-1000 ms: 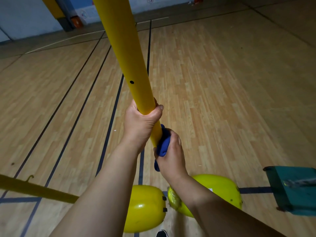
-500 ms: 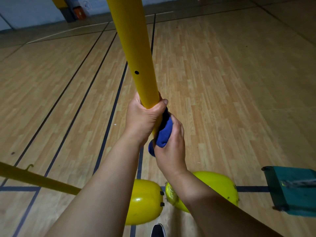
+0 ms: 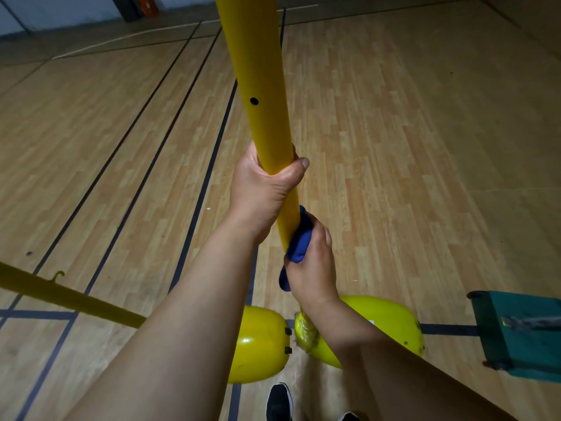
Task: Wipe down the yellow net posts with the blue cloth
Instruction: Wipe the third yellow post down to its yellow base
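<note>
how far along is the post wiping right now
Mid-job. In hand: the left hand grips the yellow post while the right hand presses the blue cloth to it below. Nothing visibly marks wiped sections. Left: probably the stretch down to the yellow base, and the second post lying at left.

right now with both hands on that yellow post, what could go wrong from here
1. The blue cloth is bunched in the right hand and pressed to only one side of the yellow post, so the far side may go unwiped.
2. The left hand grips bare post just above the cloth, probably leaving fresh marks there.
3. A second post lies low across the floor by the yellow bases; stepping round could mean tripping over it.
</note>
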